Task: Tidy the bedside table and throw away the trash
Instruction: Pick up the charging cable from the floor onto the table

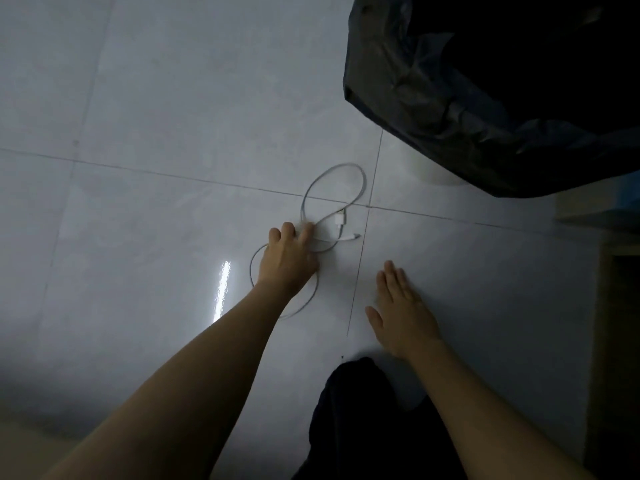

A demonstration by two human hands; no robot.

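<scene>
Floor [156,98]: pale grey glossy tiles fill most of the view, and a streak of reflected light lies beside the left forearm.

One black trash bag [467,98], upper right, with its mouth open towards the camera. The inside is too dark to tell what it holds. A pale rounded form shows under its lower edge and cannot be identified.

One piece of wooden furniture [616,306] at the right edge, only partly in view.

One dark-clothed leg [363,427] at the bottom centre.

Two bare hands. The left hand [289,258] reaches forward with its fingers curled down onto the cable where the loops cross, gripping it there. The right hand [401,310] is flat with straight fingers, palm down over the tile and holding nothing. Whether it touches the floor cannot be told.

One white cable [360,174] lies on the floor in two loops: one beyond the left hand, near the bag, and one passing under the left wrist.

Two plugs, a broader one [340,218] and a slim one [353,236], lie close together just to the right of the left hand's fingers.
</scene>
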